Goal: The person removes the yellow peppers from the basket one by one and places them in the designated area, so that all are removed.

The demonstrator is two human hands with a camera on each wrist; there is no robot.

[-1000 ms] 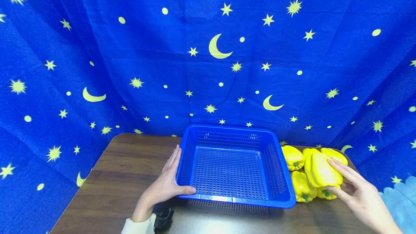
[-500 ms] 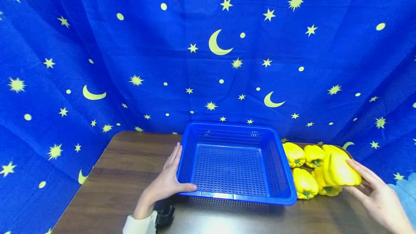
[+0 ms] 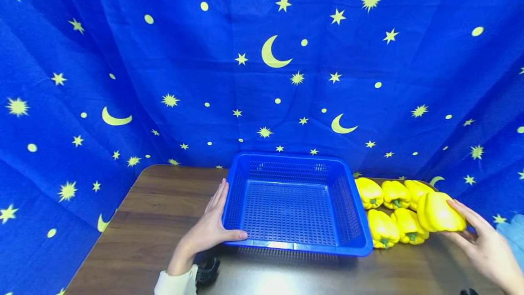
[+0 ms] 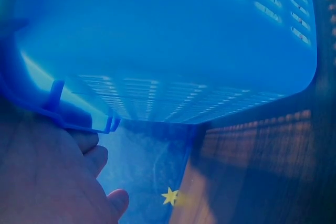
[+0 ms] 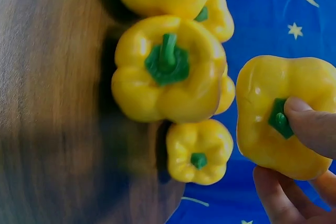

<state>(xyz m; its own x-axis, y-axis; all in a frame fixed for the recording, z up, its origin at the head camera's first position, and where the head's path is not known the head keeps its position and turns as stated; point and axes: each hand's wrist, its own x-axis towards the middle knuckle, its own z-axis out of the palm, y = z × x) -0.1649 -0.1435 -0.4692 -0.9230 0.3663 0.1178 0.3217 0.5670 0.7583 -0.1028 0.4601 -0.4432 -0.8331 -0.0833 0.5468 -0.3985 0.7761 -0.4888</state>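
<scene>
My left hand [image 3: 209,231] holds the front left corner of a blue plastic basket [image 3: 296,246], its thumb on the rim and its fingers along the outer left side. In the left wrist view the fingertips sit by the underside of the rim. At the right, my right hand [image 3: 487,245] grips a yellow bell pepper [image 3: 441,213] above the table. The right wrist view shows the thumb [image 5: 315,129] at this pepper's green stem and other fingers on its far side. Several more yellow bell peppers [image 3: 382,229] stand in two rows beside the basket's right side.
A brown wooden table [image 3: 163,204] carries the basket and the peppers. Behind and around it hangs a blue cloth [image 3: 229,81] with yellow stars and moons. A black strap [image 3: 208,271] is at my left wrist.
My right hand has moved right with its pepper, away from the basket, uncovering more of the peppers in the rows. The left hand and the basket have stayed in place.
</scene>
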